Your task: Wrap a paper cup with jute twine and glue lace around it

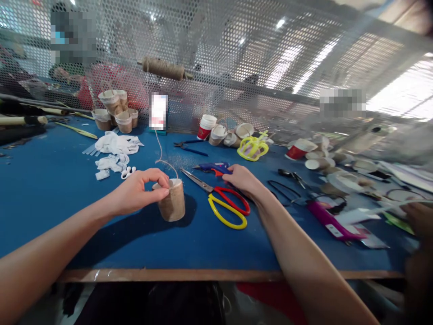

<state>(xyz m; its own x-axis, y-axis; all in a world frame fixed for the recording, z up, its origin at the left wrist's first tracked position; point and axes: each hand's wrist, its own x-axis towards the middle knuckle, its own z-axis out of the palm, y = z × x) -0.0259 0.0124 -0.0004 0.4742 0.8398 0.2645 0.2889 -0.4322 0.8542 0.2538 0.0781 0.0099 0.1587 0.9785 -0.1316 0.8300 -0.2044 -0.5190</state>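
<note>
My left hand (145, 189) pinches the rim of a small paper cup (173, 203) wrapped in brown twine, standing on the blue tabletop. From its rim a loose strand of twine (159, 149) trails back toward the phone. My right hand (243, 178) is closed round a blue hot glue gun (212, 167) with an orange trigger, its nozzle pointing left. Between the cup and my right forearm lie open scissors (228, 205) with one red and one yellow handle. Their blades point away and to the left.
A twine spool (164, 68) hangs on the perforated metal screen (216, 97). Wrapped cups (124, 122) and white gloves (117, 143) sit back left; blue pliers (191, 147) and a yellow crown-shaped piece (253, 148) lie behind. Another person's hand (419, 216) is at the right.
</note>
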